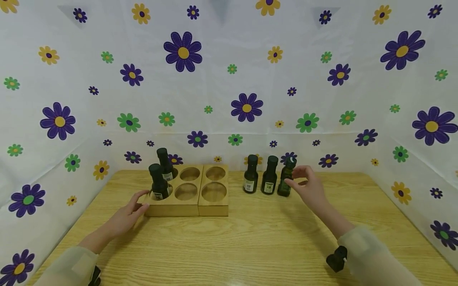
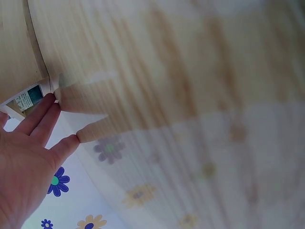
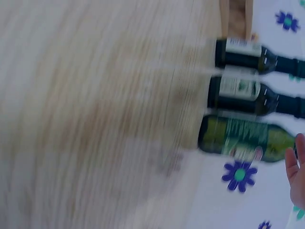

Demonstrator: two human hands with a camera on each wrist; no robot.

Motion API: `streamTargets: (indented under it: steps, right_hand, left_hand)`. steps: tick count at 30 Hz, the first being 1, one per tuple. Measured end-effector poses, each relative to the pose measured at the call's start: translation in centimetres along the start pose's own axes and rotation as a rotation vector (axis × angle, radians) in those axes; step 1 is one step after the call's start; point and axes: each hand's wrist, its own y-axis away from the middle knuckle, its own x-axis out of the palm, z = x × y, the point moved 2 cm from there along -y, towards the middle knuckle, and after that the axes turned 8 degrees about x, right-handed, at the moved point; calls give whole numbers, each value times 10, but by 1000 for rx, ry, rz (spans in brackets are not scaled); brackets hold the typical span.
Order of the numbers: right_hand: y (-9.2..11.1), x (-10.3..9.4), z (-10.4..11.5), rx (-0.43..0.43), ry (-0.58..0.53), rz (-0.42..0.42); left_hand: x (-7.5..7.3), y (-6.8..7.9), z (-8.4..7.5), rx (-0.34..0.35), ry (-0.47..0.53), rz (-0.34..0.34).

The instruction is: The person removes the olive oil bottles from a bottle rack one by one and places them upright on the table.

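Observation:
My left hand rests its fingertips at the left side of a wooden bottle holder with round holes. Two small dark bottles stand in its left holes, a front bottle and a back bottle. On the table to the right, three bottles stand in a row: a left bottle, a middle bottle and a greener right bottle. Beside that right bottle is my right hand, thumb and fingers spread apart. The right wrist view has fingers close to the neck of the green bottle.
A narrower two-hole wooden block adjoins the holder's right side. The wooden table is bounded at the back and sides by white cloth printed with flowers. Bare table lies between the holder and the bottle row.

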Motion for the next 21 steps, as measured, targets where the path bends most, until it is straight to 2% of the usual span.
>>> streamTargets:
  steps: [4, 8, 21]
  right_hand:
    - [6, 14, 15, -80, -39, 25]
    - [8, 32, 29, -134, -98, 84]
    - [9, 102, 70, -166, -201, 305]
  left_hand:
    - [0, 0, -1, 1, 1, -1]
    - [0, 1, -1, 1, 0, 2]
    - [-1, -1, 2, -12, -9, 13]
